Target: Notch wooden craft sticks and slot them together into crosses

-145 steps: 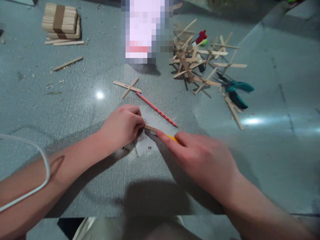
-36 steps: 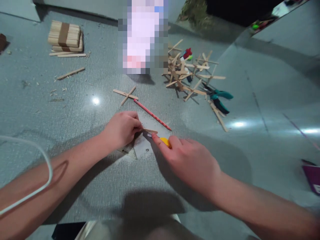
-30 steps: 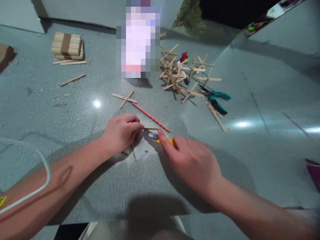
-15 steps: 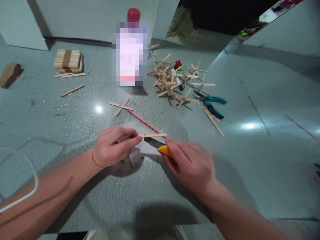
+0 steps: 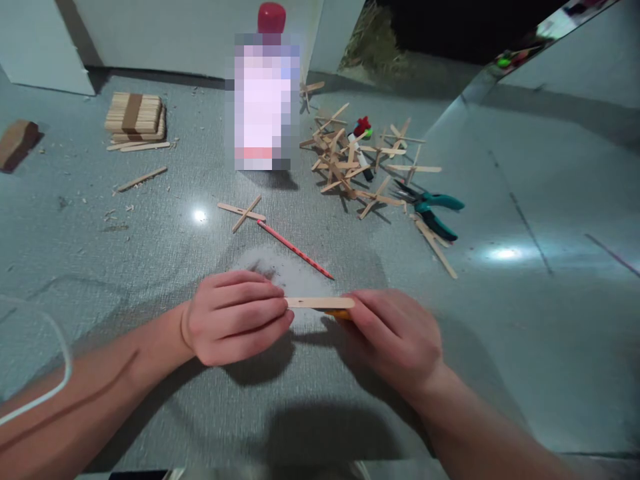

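Note:
Between the thumb and fingers of my left hand (image 5: 237, 317) is one end of a wooden craft stick (image 5: 325, 303), held level with its broad face up and a small dark mark on it. My right hand (image 5: 403, 330) is closed around a yellow utility knife (image 5: 342, 313), most of it hidden under the stick and my fingers. The stick's right end meets my right thumb. Just beyond my hands a red patterned pencil (image 5: 297, 251) lies slanted on the surface. At its far end are two craft sticks joined as a cross (image 5: 241, 212).
A pile of crossed sticks (image 5: 333, 160) lies at the back, with teal-handled pliers (image 5: 433, 208) to its right. A blurred bottle with a red cap (image 5: 271, 18) stands upright. Bundled craft sticks (image 5: 133, 115) and a brown block (image 5: 17, 145) sit at the left.
Both hands have come nearer to me, away from the pencil. The stick has turned to show its broad face, and the knife blade, visible before, is now mostly hidden beneath it.

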`<state>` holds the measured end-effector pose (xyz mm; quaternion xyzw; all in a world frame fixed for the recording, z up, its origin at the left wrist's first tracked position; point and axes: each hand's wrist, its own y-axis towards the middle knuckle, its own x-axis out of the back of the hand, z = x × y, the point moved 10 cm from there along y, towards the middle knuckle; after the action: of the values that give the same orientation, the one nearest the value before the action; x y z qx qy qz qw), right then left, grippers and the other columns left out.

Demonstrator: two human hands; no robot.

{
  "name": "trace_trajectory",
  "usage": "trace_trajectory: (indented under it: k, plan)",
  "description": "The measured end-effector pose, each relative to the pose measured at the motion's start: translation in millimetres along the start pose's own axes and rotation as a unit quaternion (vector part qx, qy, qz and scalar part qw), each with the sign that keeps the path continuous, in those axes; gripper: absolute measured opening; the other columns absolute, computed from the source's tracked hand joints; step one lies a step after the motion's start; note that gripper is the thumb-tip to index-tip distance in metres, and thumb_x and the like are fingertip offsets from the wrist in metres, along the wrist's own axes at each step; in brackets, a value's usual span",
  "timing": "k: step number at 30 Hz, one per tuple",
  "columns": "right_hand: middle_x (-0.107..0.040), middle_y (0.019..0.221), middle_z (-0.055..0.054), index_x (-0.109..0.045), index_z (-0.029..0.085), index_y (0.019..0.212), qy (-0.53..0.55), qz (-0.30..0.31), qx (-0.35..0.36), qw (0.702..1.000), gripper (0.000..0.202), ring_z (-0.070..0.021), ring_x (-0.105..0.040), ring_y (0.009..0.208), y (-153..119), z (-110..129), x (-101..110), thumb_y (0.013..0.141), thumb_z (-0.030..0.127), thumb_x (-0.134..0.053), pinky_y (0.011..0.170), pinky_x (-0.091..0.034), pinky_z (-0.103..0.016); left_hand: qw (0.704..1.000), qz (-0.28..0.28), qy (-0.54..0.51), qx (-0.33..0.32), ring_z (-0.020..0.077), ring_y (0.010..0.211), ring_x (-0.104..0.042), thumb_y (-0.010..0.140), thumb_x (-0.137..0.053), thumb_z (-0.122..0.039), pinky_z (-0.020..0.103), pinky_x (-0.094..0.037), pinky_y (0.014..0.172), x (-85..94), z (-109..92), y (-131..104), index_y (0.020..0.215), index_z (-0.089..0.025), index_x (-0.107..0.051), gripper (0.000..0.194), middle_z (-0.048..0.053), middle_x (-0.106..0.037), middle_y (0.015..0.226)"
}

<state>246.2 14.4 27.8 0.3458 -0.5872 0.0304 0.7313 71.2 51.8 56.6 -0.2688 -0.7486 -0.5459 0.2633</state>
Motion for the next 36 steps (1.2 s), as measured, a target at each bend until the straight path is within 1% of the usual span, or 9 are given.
trace_trajectory:
  k: [5,9,13,17,19,22,27,31,36]
  plan:
    - [-0.077,0.081,-0.003,-0.076,0.019,0.096,0.019,0.017,-0.013,1.0,0.021,-0.0157,-0.064,0.068,-2.1,-4.6,-7.7,0.106,0.015,-0.059,0.065,-0.041,-0.029,0.994,-0.019,0.068,-0.086,0.0205,0.094,-0.085,0.098,-0.07,-0.011,0.031,-0.075,0.085,4.7,-22.1,4.5,0.083,-0.026,-0.078,0.023,0.002,-0.086,0.097]
    - [-0.075,0.078,-0.003,-0.076,0.019,0.094,0.03,0.025,0.007,0.999,0.022,-0.0153,-0.06,0.066,-0.3,-7.6,-11.8,0.106,0.016,-0.057,0.064,-0.04,-0.028,0.996,0.019,0.066,-0.063,0.0193,0.093,-0.085,0.1,-0.068,-0.011,0.03,-0.075,0.081,-0.7,-22.3,9.4,0.078,-0.03,-0.076,0.03,-0.003,-0.086,0.095]
    - [-0.073,0.076,-0.002,-0.077,0.021,0.091,0.031,0.039,0.02,0.999,0.025,-0.0145,-0.058,0.066,0.1,-15.8,-16.9,0.106,0.017,-0.057,0.065,-0.04,-0.028,0.997,0.049,0.045,-0.03,0.0184,0.089,-0.085,0.1,-0.065,-0.009,0.027,-0.076,0.078,-8.9,-21.0,11.1,0.077,-0.031,-0.077,0.034,-0.004,-0.086,0.093]
    - [-0.074,0.078,-0.002,-0.075,0.021,0.088,0.044,0.015,0.049,0.998,0.025,-0.0133,-0.059,0.066,2.8,-20.1,-16.1,0.106,0.015,-0.059,0.065,-0.04,-0.028,0.985,-0.017,0.128,-0.116,0.017,0.083,-0.084,0.097,-0.066,-0.004,0.024,-0.075,0.071,-3.7,-43.8,8.6,0.071,-0.03,-0.077,0.038,-0.004,-0.085,0.087]
    - [-0.072,0.075,0.0,-0.073,0.021,0.084,0.039,0.007,0.068,0.997,0.025,-0.0128,-0.058,0.065,5.3,-21.0,-17.1,0.105,0.014,-0.062,0.064,-0.039,-0.029,0.978,-0.003,0.158,-0.139,0.0167,0.084,-0.084,0.096,-0.069,-0.003,0.023,-0.075,0.071,-7.8,-51.4,7.7,0.07,-0.028,-0.078,0.037,-0.003,-0.084,0.086]
    - [-0.07,0.073,0.001,-0.069,0.021,0.082,0.045,-0.017,0.097,0.994,0.023,-0.0124,-0.056,0.063,7.9,-21.0,-15.5,0.102,0.012,-0.067,0.063,-0.037,-0.029,0.973,0.037,0.183,-0.136,0.0148,0.088,-0.084,0.098,-0.068,-0.002,0.023,-0.075,0.076,-13.7,-54.5,8.1,0.074,-0.028,-0.081,0.037,-0.003,-0.085,0.088]
    - [-0.067,0.071,0.002,-0.065,0.024,0.084,0.073,-0.044,0.109,0.99,0.02,-0.0131,-0.051,0.06,8.1,-23.2,-11.7,0.099,0.011,-0.07,0.06,-0.035,-0.03,0.971,-0.008,0.182,-0.154,0.0169,0.078,-0.083,0.094,-0.073,0.0,0.023,-0.074,0.067,-8.3,-63.6,7.2,0.071,-0.023,-0.081,0.033,-0.001,-0.082,0.078]
    - [-0.067,0.072,0.003,-0.062,0.025,0.088,0.084,-0.043,0.128,0.987,0.023,-0.0139,-0.054,0.062,8.3,-21.8,-8.3,0.099,0.006,-0.067,0.061,-0.039,-0.03,0.959,-0.01,0.2,-0.2,0.0165,0.076,-0.083,0.097,-0.068,0.0,0.021,-0.073,0.062,-12.2,-72.0,7.8,0.069,-0.026,-0.081,0.04,-0.003,-0.082,0.077]
    - [-0.068,0.076,0.004,-0.061,0.027,0.096,0.087,-0.038,0.144,0.985,0.027,-0.0141,-0.057,0.064,12.4,-19.3,-3.1,0.097,0.001,-0.067,0.06,-0.041,-0.03,0.952,-0.015,0.206,-0.225,0.0159,0.073,-0.083,0.1,-0.064,-0.002,0.021,-0.073,0.062,-11.2,-76.9,8.9,0.068,-0.026,-0.081,0.043,-0.003,-0.081,0.074]
